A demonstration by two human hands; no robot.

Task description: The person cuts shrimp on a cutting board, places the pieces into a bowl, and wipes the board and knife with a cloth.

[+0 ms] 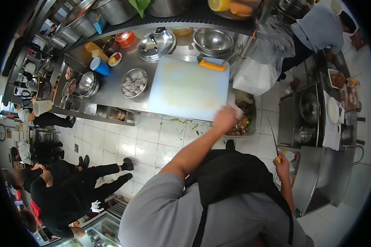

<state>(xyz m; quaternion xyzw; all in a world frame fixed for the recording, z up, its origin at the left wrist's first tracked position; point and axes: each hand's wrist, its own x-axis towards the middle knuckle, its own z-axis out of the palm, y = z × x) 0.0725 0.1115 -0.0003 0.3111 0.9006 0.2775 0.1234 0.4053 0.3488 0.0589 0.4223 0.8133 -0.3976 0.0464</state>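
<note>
My left hand (225,120) is blurred at the cutting board's near right corner, its fingers closed round a pale, whitish wad (236,111) whose kind I cannot make out. The white cutting board (185,88) is wet and faintly stained. A yellow-handled tool (212,65) rests at its far right edge. Just right of the board, below my left hand, is a bin of food scraps (251,123). Out to my right side, my right hand (282,165) grips a knife (273,133) by its yellow handle, the long blade pointing away from me.
Left of the board stands a metal bowl of raw greyish pieces (134,82). Pot lids (156,43), a colander (213,40) and a blue cup (99,66) line the counter. A plastic bag (261,61) hangs at right. Co-workers stand left (74,193) and far right (317,29).
</note>
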